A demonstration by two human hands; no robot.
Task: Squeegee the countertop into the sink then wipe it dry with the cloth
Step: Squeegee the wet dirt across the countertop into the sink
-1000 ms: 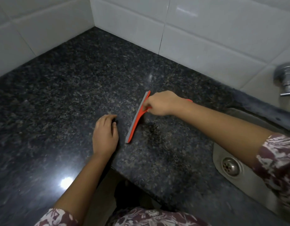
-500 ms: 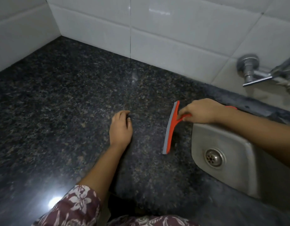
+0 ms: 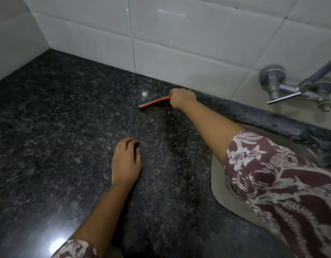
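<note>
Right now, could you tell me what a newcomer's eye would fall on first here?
The red squeegee, gripped by the right hand near the tiled wall, stands out against the dark countertop. The left hand rests on it nearer the front; a steel sink lies to the right.

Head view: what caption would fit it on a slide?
Right hand grips a red squeegee at the back of the dark countertop; left hand rests on it.

Glossy white rectangular wall tiles (image 3: pixel 179 43) meet in a corner. A chrome metal tap (image 3: pixel 272 81) is fixed on them.
</note>
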